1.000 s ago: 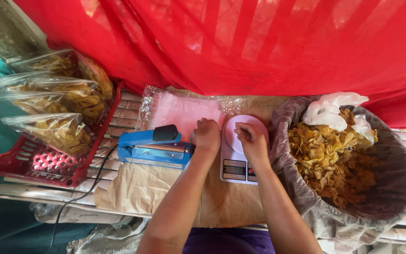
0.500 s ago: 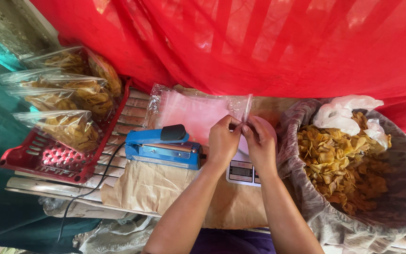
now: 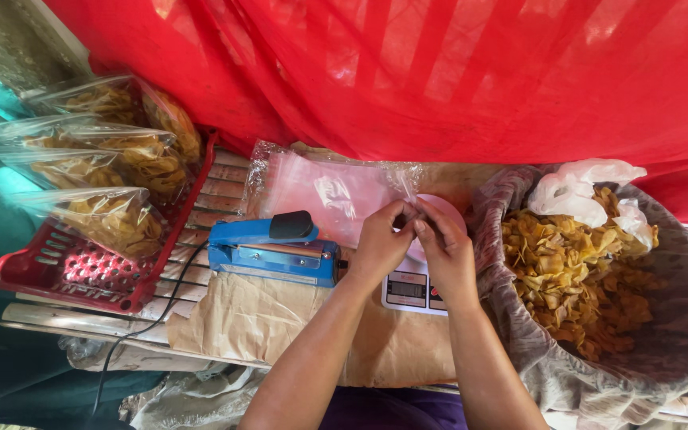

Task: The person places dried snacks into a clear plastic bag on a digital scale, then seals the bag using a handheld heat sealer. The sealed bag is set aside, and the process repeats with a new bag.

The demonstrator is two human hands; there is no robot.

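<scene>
My left hand point(image 3: 377, 245) and my right hand point(image 3: 444, 248) meet above a small digital scale point(image 3: 412, 291) with a pink pan. Both pinch the top edge of an empty clear plastic bag point(image 3: 402, 181), fingertips touching each other. A stack of flat clear bags point(image 3: 312, 191) lies just behind the hands. A blue heat sealer point(image 3: 271, 248) with a black knob sits right beside my left hand, on brown paper point(image 3: 264, 318).
A large cloth-lined sack of yellow chips point(image 3: 571, 279) stands at the right, with a white plastic bag point(image 3: 579, 191) on top. A red crate point(image 3: 81, 267) at the left holds filled chip bags point(image 3: 109, 219). A red cloth point(image 3: 439, 72) hangs behind. The sealer's black cord point(image 3: 141, 326) trails down.
Both hands rose from the scale's pan and came together, taking hold of a clear bag's edge. The camera view shifted slightly.
</scene>
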